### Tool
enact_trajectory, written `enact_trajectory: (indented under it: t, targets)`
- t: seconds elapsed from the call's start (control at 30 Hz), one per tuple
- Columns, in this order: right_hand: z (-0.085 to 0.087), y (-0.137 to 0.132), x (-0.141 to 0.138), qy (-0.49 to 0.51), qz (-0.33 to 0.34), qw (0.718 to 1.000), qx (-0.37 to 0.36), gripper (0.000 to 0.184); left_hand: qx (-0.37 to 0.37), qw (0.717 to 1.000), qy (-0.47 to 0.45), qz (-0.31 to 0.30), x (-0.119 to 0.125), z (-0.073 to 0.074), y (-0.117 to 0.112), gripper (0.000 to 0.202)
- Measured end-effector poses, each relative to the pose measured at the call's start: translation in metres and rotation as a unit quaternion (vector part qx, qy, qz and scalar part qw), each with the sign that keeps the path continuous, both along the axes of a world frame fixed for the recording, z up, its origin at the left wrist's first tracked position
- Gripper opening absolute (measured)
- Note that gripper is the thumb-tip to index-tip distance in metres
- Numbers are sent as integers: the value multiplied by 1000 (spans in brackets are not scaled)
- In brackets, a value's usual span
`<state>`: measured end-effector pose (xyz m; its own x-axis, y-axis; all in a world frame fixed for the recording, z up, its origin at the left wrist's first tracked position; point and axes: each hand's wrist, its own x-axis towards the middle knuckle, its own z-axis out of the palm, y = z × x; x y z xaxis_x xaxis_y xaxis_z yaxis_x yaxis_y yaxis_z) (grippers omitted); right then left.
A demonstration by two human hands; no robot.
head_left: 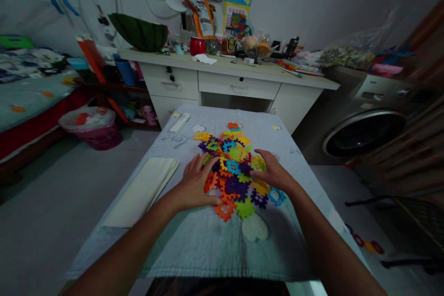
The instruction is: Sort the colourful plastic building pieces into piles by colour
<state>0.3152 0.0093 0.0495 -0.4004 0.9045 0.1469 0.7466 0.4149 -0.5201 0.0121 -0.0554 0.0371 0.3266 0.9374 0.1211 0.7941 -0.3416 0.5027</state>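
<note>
A heap of flat plastic interlocking pieces (232, 167) in orange, purple, blue, green and yellow lies on the cloth-covered table (194, 249). At the heap's left edge rests my left hand (197, 182), its fingers spread over the outer pieces and the thumb near an orange window-shaped piece (225, 209). My right hand (272, 172) is at the right edge, thumb and fingers apart around a yellow-green piece (258, 163). Below that hand lie a dark purple piece (259, 199) and a blue ring-like piece (276, 195). Neither hand visibly lifts anything.
Left of the heap lies a folded pale cloth or paper (142, 189), with a white remote-like object (180, 123) farther back. Behind stands a white desk (239, 84) bearing a cut watermelon (140, 32) and jars. A washing machine (350, 115) is at right, a pink bin (93, 129) at left.
</note>
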Motion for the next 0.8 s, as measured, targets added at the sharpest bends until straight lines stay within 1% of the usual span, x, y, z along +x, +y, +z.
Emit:
enact_trajectory:
  t: [0.07, 0.13, 0.2, 0.27, 0.3, 0.37, 0.5, 0.6, 0.7, 0.73, 0.8]
  targets:
    - [-7, -22, 18, -54, 18, 997, -43, 103, -41, 998, 37, 9, -7, -10, -9, 134]
    - [-15, -41, 28, -92, 27, 992, -86, 120, -68, 996, 63, 9, -8, -17, -17, 142]
    - [-23, -54, 28, -119, 22, 987, -107, 129, -73, 994, 80, 11, -1, -21, -21, 144]
    - [-31, -59, 23, -130, 12, 986, -103, 129, -61, 994, 87, 20, 9, -23, -22, 145]
    - [-34, -59, 20, -128, 9, 987, -92, 127, -51, 995, 85, 24, 14, -24, -22, 144]
    - [-38, -55, 13, -112, 15, 992, -63, 115, -21, 997, 73, 30, 23, -25, -19, 138]
    - [-36, -47, 7, -69, 55, 996, -11, 92, 40, 997, 52, 36, 34, -28, -11, 121]
    - [-28, -44, 5, -40, 73, 997, 6, 81, 52, 996, 57, 45, 38, -26, -5, 117]
    - [-18, -41, -1, 4, 65, 998, 0, 67, 53, 996, 53, 55, 39, -19, 2, 114]
    - [-14, -39, -4, 23, 63, 998, -8, 61, 56, 996, 44, 56, 39, -17, 5, 110]
    - [-6, -33, -13, 54, 58, 997, -22, 50, 68, 996, 16, 60, 39, -16, 9, 97]
